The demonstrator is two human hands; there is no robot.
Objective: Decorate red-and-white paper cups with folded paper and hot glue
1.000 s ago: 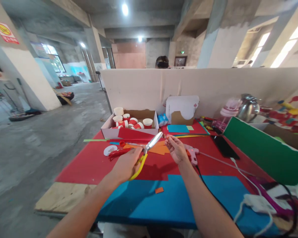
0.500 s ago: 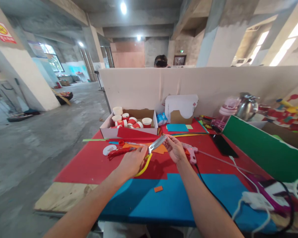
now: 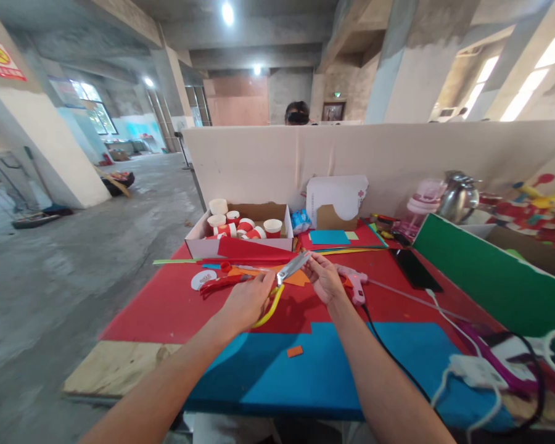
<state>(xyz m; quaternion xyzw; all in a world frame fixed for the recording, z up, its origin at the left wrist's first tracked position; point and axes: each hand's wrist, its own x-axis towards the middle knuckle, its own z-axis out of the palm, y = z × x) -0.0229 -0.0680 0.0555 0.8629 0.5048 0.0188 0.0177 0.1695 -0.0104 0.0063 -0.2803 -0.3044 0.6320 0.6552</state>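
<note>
My left hand (image 3: 250, 301) grips a pair of scissors (image 3: 293, 267) with yellow handles, the blades pointing up and to the right above the table. The blades look closed or nearly so. At their tip, my right hand (image 3: 325, 277) has its thumb and fingers pinched together; whatever lies between them is too small to make out. Beneath the hands are orange sheets (image 3: 298, 279). A red-handled tool (image 3: 222, 283) lies beside the left hand, and a pink glue gun (image 3: 358, 285) rests just right of the right hand. Nearer me, a small orange piece (image 3: 295, 351) sits on a blue sheet (image 3: 240, 376).
A cardboard box (image 3: 203, 248) of red and white paper cups stands at the back left. On the right are a phone (image 3: 415, 270), a green panel (image 3: 481, 277), a steel jug (image 3: 462, 194) and a power strip (image 3: 478, 372) with cables. Behind the white partition (image 3: 374, 148), a person's head shows.
The view has shifted very slightly. Both hands and the scissors keep almost the same pose.
</note>
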